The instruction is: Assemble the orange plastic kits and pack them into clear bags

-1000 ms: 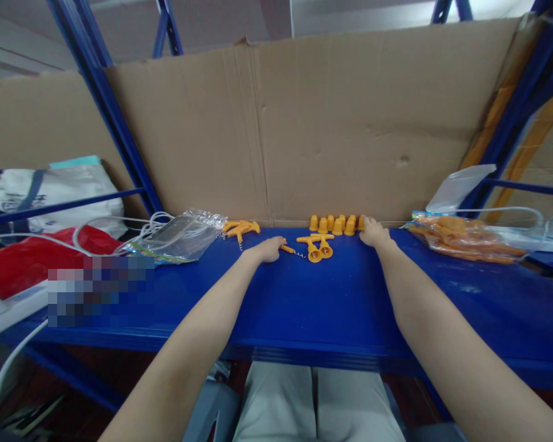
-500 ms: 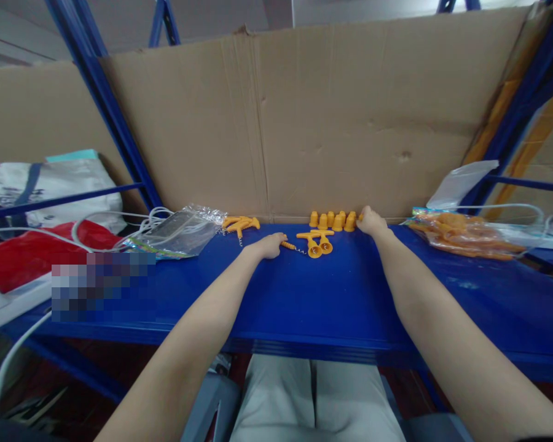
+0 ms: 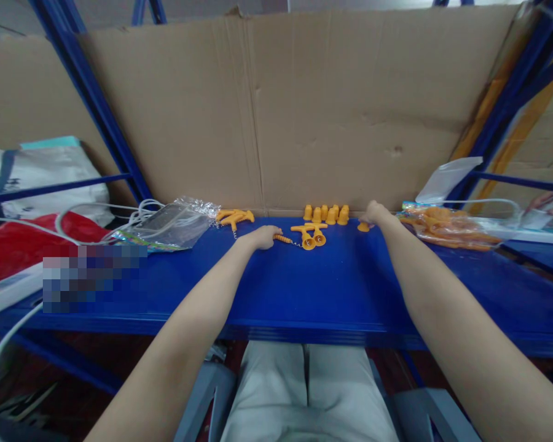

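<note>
My left hand [image 3: 263,237] is closed round the end of an orange-handled corkscrew [image 3: 283,239], whose metal spiral points right. Just beyond that tip lie two orange T-shaped pieces with bell-shaped cups [image 3: 308,243], their open mouths facing me. My right hand [image 3: 376,213] pinches an orange bell-shaped cup [image 3: 364,226] low over the blue shelf; the fingers are partly hidden. Several similar orange cups [image 3: 325,214] stand in a cluster to the left of that hand. Behind my left hand are orange T-handles with metal spirals [image 3: 235,217].
A clear plastic bag [image 3: 172,227] and white cables lie at left, near a red item [image 3: 37,242]. On the right rests a bag of orange parts [image 3: 447,227]. Cardboard [image 3: 327,110] walls the back of the blue shelf [image 3: 304,294]. Another person's hand [image 3: 546,199] shows at far right.
My right hand has drawn a cup away to the right from the cluster. My left hand still holds the corkscrew in about the same place. The view has shifted slightly.
</note>
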The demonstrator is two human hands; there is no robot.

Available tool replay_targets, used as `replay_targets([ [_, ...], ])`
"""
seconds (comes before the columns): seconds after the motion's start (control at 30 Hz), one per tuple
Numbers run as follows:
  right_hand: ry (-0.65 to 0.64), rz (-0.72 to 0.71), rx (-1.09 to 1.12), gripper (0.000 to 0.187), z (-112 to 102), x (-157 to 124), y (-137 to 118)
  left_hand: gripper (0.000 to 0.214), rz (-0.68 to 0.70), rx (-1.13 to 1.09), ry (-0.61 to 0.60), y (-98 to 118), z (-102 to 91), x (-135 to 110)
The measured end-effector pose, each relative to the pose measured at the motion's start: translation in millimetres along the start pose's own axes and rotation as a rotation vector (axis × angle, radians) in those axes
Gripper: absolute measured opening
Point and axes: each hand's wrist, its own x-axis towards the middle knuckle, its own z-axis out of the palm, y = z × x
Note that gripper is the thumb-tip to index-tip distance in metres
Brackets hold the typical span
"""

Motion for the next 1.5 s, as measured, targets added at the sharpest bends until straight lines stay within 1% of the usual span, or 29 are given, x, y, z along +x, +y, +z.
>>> replay_targets([
  [0.07,-0.037,-0.003,0.02,0.044,-1.1,1.0,2.7,0.051,-0.009,-0.004,0.012,-0.2,-1.7,-0.6],
  [0.2,-0.109,-0.099,0.003,0.018,-0.7,-3.9,10.0,0.047,-0.036,0.037,0.022,-1.5,-4.8,-1.8],
  [0.27,-0.109,-0.132,-0.003,0.011,0.4,-8.9,12.7,0.045,-0.04,0.049,0.02,-1.7,-6.6,-3.1],
  [0.37,-0.049,-0.135,-0.024,0.007,4.0,-17.5,14.9,0.044,-0.05,0.057,0.004,-0.1,-9.9,-6.4],
  [0.43,-0.009,-0.132,0.006,0.008,8.3,-22.5,16.9,0.043,-0.076,0.063,-0.008,2.1,-12.1,-9.2],
  [0.57,0.058,-0.153,0.149,0.011,19.4,-27.7,26.4,0.041,-0.13,0.073,0.007,6.3,-15.1,-13.8],
  [0.67,0.086,-0.171,0.177,0.017,26.2,-28.5,33.7,0.041,-0.153,0.074,0.028,8.2,-15.7,-14.9],
  [0.73,0.083,-0.17,0.176,0.019,28.7,-29.0,35.5,0.04,-0.155,0.068,0.044,9.2,-15.9,-14.9],
  [0.93,0.075,-0.2,0.062,0.028,28.8,-32.3,29.2,0.039,-0.201,0.039,0.079,11.2,-16.4,-14.9],
  [1.07,0.087,-0.254,-0.023,0.03,29.3,-35.0,23.8,0.038,-0.246,0.018,0.135,12.8,-10.5,-11.1],
  [1.2,0.084,-0.299,-0.067,0.032,31.1,-37.1,18.8,0.036,-0.229,0.003,0.173,19.2,-3.4,-5.8],
  [1.33,0.089,-0.358,-0.109,0.035,33.1,-37.6,14.5,0.033,-0.2,-0.017,0.191,26.2,-1.6,-3.9],
  [1.43,0.084,-0.4,-0.131,0.033,33.7,-38.0,10.5,0.032,-0.2,-0.029,0.196,26.4,-2.6,-4.9],
  [1.5,0.07,-0.431,-0.131,0.031,33.5,-39.2,6.2,0.032,-0.229,-0.043,0.213,23.6,-3.7,-5.7],
])
